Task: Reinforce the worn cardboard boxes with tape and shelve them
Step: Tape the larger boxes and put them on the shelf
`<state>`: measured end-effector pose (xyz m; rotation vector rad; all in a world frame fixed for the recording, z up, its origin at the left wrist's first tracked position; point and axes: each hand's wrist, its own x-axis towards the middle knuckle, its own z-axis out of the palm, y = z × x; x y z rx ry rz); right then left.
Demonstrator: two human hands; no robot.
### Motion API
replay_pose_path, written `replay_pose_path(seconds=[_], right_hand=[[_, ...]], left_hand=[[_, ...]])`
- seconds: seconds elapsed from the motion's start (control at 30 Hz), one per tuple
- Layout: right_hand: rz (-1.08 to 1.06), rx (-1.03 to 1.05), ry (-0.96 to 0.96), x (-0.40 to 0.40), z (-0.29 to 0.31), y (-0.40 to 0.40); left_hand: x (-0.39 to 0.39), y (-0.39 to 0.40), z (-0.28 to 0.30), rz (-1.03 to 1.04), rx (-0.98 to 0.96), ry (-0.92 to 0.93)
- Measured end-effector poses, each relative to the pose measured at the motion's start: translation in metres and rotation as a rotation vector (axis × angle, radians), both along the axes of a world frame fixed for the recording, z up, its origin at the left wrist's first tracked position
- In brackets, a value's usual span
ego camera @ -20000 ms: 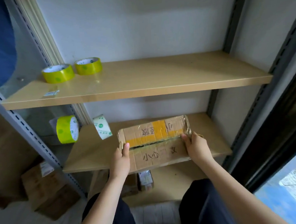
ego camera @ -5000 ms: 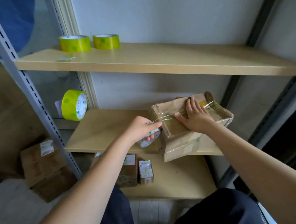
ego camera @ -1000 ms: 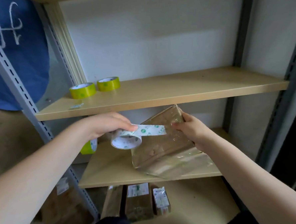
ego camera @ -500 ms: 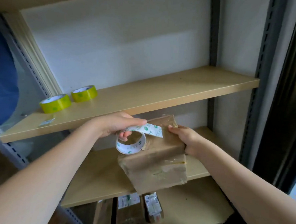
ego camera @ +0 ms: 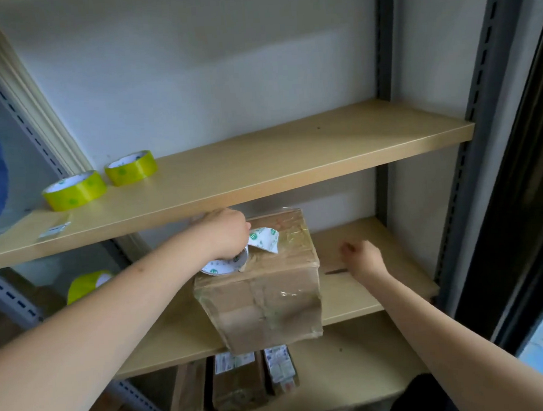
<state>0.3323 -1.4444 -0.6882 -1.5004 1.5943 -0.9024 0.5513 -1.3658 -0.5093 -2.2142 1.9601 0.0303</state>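
Gripping the near-spent tape roll (ego camera: pixel 224 265), the left hand (ego camera: pixel 226 235) holds it against the top of the cardboard box (ego camera: pixel 262 288), a loose printed tail of tape standing up beside the fingers. Right hand (ego camera: pixel 362 258) is off the box, fingers loosely curled around nothing I can make out, hovering over the middle shelf (ego camera: pixel 358 298) near a thin dark tool (ego camera: pixel 336 271), possibly a blade; too small to tell.

Box sits on the middle shelf, its near face overhanging the front edge, wrapped in glossy tape.

Risks, as judged:
- Box is steadied by 1 hand only; a tug on the roll could tip it off the edge.
- Free tail may fold and stick to itself.
- If that tool is a blade, cutting 1-handed near the left fingers invites a nick.

2 yellow rolls (ego camera: pixel 75 190) on the upper shelf (ego camera: pixel 293 162); 1 more lower left (ego camera: pixel 87 285); small boxes (ego camera: pixel 239 382) on the shelf below.
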Motion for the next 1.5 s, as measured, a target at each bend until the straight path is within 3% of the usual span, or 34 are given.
replay_pose_path(seconds=[0.1, 0.23, 0.47, 0.7, 0.77, 0.83, 0.97, 1.03, 1.1, 1.17, 1.27, 1.5], right_hand=[[-0.070, -0.083, 0.267, -0.025, -0.038, -0.011], [0.057, -0.029, 0.575, -0.031, -0.069, -0.027], [0.191, 0.055, 0.741, -0.024, -0.077, -0.053], [0.010, 0.078, 0.770, -0.036, -0.075, -0.029], [-0.045, 0.118, 0.691, -0.040, -0.070, -0.015], [-0.067, 0.158, 0.473, -0.046, -0.061, 0.003], [0.038, 0.167, -0.357, -0.049, -0.033, 0.066], [0.214, 0.272, -0.833, -0.040, -0.016, 0.103], [0.387, 0.378, -1.055, -0.025, 0.003, 0.131], [0.519, 0.483, -1.107, -0.009, 0.023, 0.149], [0.706, 0.527, -1.021, 0.011, 0.044, 0.161], [0.626, 0.456, -0.849, 0.039, 0.058, 0.148]], left_hand=[[-0.002, 0.004, -0.016, 0.040, -0.273, -0.093], [-0.003, 0.007, -0.034, 0.071, -0.533, -0.132], [0.005, -0.001, -0.043, 0.119, -0.601, -0.104], [0.004, 0.008, -0.042, -0.014, -0.608, -0.134], [0.004, 0.013, -0.038, -0.047, -0.577, -0.130], [0.005, 0.017, -0.033, -0.047, -0.533, -0.102], [-0.005, 0.025, -0.025, -0.025, -0.564, -0.060], [-0.015, 0.027, -0.021, -0.042, -0.608, -0.100], [-0.022, 0.028, -0.015, -0.059, -0.614, -0.123], [-0.024, 0.027, -0.009, -0.072, -0.590, -0.133], [-0.022, 0.025, -0.005, -0.078, -0.551, -0.136], [-0.019, 0.022, -0.005, -0.064, -0.546, -0.091]])
